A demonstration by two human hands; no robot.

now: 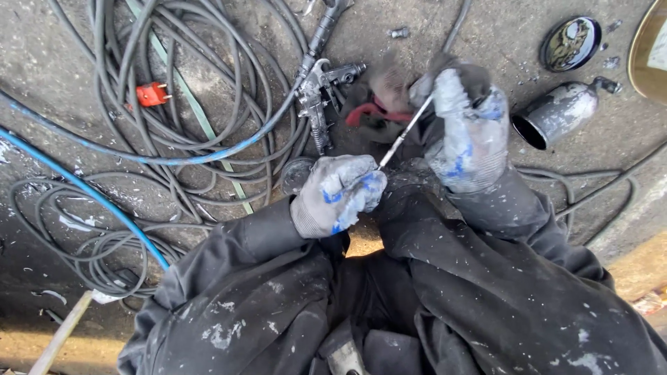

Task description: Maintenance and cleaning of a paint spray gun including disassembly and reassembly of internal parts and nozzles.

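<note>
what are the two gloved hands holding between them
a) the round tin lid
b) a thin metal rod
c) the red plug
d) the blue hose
b: a thin metal rod runs between the left hand and the right hand, each gripping one end, while the red plug, the blue hose and the round lid lie on the ground apart from the hands.
</note>
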